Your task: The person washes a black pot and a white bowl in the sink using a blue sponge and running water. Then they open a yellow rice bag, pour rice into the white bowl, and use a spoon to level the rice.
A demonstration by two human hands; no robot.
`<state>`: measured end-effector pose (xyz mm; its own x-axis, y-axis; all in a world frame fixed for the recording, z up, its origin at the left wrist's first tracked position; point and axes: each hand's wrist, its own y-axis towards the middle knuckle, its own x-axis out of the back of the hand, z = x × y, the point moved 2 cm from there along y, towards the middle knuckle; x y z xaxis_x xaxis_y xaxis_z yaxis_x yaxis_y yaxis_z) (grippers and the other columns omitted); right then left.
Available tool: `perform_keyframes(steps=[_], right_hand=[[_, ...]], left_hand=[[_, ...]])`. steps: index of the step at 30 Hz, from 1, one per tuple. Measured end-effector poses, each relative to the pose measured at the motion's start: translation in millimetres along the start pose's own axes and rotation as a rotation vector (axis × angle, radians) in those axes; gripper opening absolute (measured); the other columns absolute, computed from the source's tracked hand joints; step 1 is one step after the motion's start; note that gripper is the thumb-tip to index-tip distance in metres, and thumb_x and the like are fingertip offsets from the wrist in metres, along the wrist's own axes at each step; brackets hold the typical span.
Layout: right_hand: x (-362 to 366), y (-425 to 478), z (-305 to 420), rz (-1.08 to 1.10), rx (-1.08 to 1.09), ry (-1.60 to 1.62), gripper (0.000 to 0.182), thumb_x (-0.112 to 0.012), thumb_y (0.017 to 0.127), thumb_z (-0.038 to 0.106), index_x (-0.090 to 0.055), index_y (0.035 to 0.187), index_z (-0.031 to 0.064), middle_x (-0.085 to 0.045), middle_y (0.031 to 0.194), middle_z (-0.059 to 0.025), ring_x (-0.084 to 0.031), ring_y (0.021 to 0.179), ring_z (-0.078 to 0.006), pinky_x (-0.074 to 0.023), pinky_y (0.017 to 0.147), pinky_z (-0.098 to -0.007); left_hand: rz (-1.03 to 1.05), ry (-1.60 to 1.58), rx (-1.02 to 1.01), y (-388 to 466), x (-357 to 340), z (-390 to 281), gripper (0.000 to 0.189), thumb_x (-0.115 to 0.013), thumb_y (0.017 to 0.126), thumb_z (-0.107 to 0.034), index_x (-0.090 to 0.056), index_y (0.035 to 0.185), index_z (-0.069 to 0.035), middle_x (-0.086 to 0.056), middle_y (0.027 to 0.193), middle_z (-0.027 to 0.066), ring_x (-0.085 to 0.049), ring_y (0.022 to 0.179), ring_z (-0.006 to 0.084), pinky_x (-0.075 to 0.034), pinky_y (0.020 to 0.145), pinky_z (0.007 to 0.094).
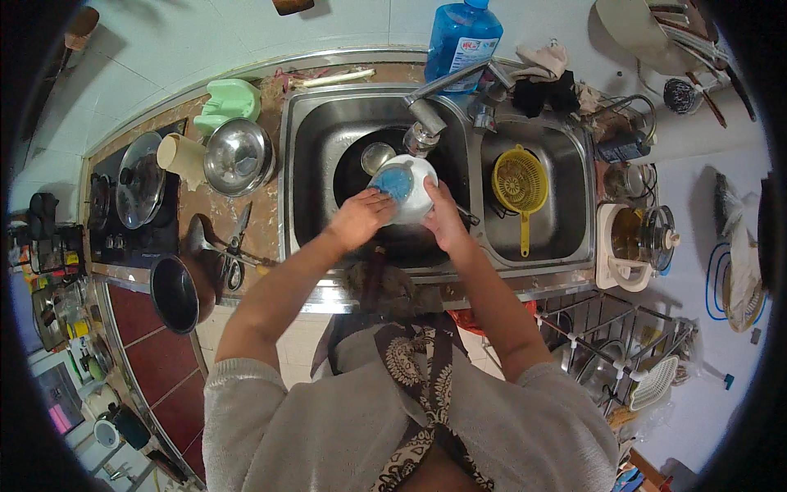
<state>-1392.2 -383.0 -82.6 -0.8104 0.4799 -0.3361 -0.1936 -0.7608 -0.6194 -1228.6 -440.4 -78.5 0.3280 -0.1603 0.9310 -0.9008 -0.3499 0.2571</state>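
Note:
My right hand (pixel 445 216) grips the right rim of a white bowl (pixel 421 200), which is tilted over the left sink basin (pixel 313 178). My left hand (pixel 364 216) presses a blue scrubbing pad (pixel 394 182) against the bowl's left side. Its fingertips are partly hidden by the pad and bowl. Below the bowl a large dark pan (pixel 347 163) lies in the basin. A small metal bowl or cup (pixel 377 158) shows inside it. Above the bowl hangs the spout of the metal faucet (pixel 427 117). I cannot tell whether water is running.
In the right basin lies a yellow plastic strainer (pixel 520 181). Behind the faucet stands a blue detergent bottle (pixel 461 43). On the left counter are steel bowls (pixel 237 157), scissors (pixel 234 252) and a ladle (pixel 200 237). A dark pot (pixel 175 294) overhangs the front edge. A glass kettle (pixel 633 240) stands right.

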Motion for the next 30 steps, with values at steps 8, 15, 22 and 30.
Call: perform_keyframes(steps=[8,15,22,30], right_hand=[[0.2,7.3,4.4,-0.04,0.059,0.043,0.053,-0.052,0.079,0.021,-0.035,0.127,0.0091,-0.048,0.115,-0.007,-0.05,0.098,-0.0183,-0.0413,0.082,-0.0315],[-7.2,24.4,-28.5,-0.1,0.355,0.094,0.056,-0.053,0.078,0.018,-0.033,0.13,0.0101,-0.048,0.114,-0.0058,-0.049,0.098,-0.0181,-0.0406,0.083,-0.0311],[7.8,17.8,4.0,0.086,-0.027,-0.05,0.06,-0.055,0.074,0.022,-0.034,0.129,0.0111,-0.049,0.114,-0.0063,-0.051,0.096,-0.0157,-0.0433,0.076,-0.031],[1.0,31.2,-22.1,-0.036,0.232,0.013,0.057,-0.052,0.078,0.016,-0.03,0.13,0.0078,-0.045,0.118,-0.0071,-0.048,0.102,-0.0179,-0.0422,0.08,-0.0302]], left_hand=[[-0.099,-0.234,0.242,17.5,-13.6,-29.1,0.024,-0.06,0.068,-0.01,-0.062,0.092,-0.006,-0.062,0.089,0.0124,-0.059,0.083,0.028,-0.045,0.077,0.0377],[0.011,-0.186,0.629,35.2,-19.3,-41.5,0.017,-0.06,0.069,-0.012,-0.059,0.085,-0.005,-0.059,0.076,0.0145,-0.057,0.073,0.0326,-0.046,0.065,0.0415],[0.039,-0.118,0.002,6.9,0.7,-10.7,0.034,-0.058,0.065,-0.009,-0.059,0.099,-0.005,-0.062,0.097,0.0087,-0.059,0.091,0.0227,-0.043,0.085,0.0347],[-0.023,-0.3,0.649,35.7,-24.2,-52.3,0.021,-0.056,0.074,-0.008,-0.061,0.095,-0.009,-0.062,0.087,0.012,-0.059,0.081,0.0267,-0.045,0.075,0.0375]])
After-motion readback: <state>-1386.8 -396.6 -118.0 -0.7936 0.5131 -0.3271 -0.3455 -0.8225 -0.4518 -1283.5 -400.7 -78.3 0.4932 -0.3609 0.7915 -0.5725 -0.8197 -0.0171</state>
